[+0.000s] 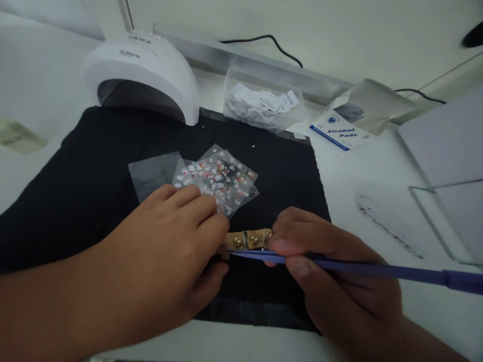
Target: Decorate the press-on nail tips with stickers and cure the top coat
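My left hand (169, 236) is closed around the left end of a small gold strip (237, 242) with brass knobs along its top, which resembles a nail-tip stand. Part of the strip is hidden by my fingers. In my right hand (332, 271) is a pair of slim blue tweezers (358, 266), held between thumb and fingers, the points reaching left along the strip's front edge. My right fingers also meet the strip's right end. Clear sticker sheets (222, 176) with white, red and orange patterns lie fanned just beyond my left knuckles, beside a plainer transparent sheet (156, 171).
A black cloth (105, 151) covers the middle of the white table. Behind it stand a white nail lamp (151, 70), a clear bin of packets (260, 108) and an alcohol pads box (343, 130). At right is a wire-framed stand (437, 221); at left, a pale block (20, 136).
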Demonstrator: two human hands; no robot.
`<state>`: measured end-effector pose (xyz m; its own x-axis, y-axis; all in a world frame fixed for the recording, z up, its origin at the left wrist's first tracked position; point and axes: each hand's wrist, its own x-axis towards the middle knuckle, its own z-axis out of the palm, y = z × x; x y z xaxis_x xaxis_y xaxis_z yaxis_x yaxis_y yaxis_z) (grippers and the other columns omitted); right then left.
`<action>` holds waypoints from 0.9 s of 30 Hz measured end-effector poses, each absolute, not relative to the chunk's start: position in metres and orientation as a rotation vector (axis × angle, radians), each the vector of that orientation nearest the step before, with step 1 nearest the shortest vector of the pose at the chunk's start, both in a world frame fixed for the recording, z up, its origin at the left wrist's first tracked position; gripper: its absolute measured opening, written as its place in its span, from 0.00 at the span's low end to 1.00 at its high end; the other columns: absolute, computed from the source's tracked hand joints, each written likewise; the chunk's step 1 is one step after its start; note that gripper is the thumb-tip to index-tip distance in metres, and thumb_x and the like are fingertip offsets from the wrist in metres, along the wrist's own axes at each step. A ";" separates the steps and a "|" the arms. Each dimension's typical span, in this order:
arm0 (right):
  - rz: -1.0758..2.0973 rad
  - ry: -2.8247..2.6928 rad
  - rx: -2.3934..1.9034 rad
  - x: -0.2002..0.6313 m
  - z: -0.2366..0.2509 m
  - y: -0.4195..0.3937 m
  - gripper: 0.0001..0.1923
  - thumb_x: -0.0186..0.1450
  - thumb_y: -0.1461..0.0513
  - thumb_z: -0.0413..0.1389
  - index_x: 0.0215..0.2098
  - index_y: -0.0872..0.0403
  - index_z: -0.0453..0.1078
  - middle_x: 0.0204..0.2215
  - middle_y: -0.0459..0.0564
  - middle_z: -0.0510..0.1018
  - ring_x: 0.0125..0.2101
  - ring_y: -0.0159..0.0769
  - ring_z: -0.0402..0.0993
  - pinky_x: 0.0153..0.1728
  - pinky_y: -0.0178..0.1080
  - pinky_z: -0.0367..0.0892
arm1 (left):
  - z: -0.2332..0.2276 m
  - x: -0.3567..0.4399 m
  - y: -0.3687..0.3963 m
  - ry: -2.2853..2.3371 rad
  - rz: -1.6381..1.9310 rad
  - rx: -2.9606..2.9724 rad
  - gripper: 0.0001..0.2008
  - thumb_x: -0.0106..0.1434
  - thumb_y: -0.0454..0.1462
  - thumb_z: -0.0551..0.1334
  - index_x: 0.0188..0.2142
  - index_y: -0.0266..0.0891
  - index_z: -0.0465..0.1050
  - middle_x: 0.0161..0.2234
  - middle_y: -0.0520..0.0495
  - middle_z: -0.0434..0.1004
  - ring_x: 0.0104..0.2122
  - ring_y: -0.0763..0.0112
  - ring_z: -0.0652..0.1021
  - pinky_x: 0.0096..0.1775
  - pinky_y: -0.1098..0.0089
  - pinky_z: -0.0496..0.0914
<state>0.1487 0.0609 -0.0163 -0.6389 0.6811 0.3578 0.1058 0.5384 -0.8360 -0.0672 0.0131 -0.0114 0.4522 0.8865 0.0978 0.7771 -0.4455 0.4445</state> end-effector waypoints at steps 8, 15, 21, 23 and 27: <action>1.038 -2.073 -0.653 0.148 -0.016 0.061 0.16 0.62 0.72 0.52 0.44 0.50 0.73 0.29 0.45 0.74 0.29 0.33 0.70 0.26 0.39 0.69 | -0.011 -0.069 0.013 1.404 0.463 2.368 0.08 0.67 0.37 0.56 0.33 0.39 0.71 0.33 0.47 0.71 0.36 0.57 0.71 0.38 0.51 0.67; 1.019 -2.091 -0.584 0.147 -0.015 0.061 0.17 0.62 0.73 0.52 0.44 0.52 0.73 0.30 0.46 0.75 0.30 0.33 0.70 0.27 0.40 0.69 | -0.012 -0.069 0.013 1.400 0.462 2.384 0.09 0.68 0.36 0.55 0.32 0.39 0.71 0.32 0.47 0.71 0.35 0.57 0.71 0.38 0.52 0.67; 1.057 -2.052 -0.677 0.144 -0.013 0.057 0.15 0.63 0.72 0.52 0.43 0.51 0.73 0.29 0.44 0.75 0.29 0.32 0.70 0.29 0.40 0.70 | -0.013 -0.068 0.014 1.400 0.468 2.396 0.09 0.68 0.36 0.55 0.32 0.39 0.71 0.32 0.47 0.71 0.36 0.58 0.71 0.38 0.52 0.67; 1.058 -2.054 -0.674 0.145 -0.013 0.057 0.15 0.62 0.72 0.53 0.43 0.50 0.73 0.29 0.44 0.75 0.29 0.32 0.70 0.29 0.39 0.69 | -0.013 -0.069 0.013 1.400 0.461 2.403 0.09 0.68 0.36 0.55 0.32 0.39 0.70 0.32 0.47 0.71 0.36 0.58 0.71 0.39 0.53 0.67; 1.069 -2.056 -0.632 0.149 -0.013 0.061 0.15 0.63 0.71 0.53 0.44 0.50 0.73 0.30 0.44 0.75 0.29 0.33 0.70 0.27 0.39 0.68 | -0.013 -0.070 0.014 1.403 0.451 2.415 0.10 0.69 0.37 0.54 0.32 0.39 0.70 0.32 0.47 0.71 0.36 0.58 0.71 0.39 0.53 0.67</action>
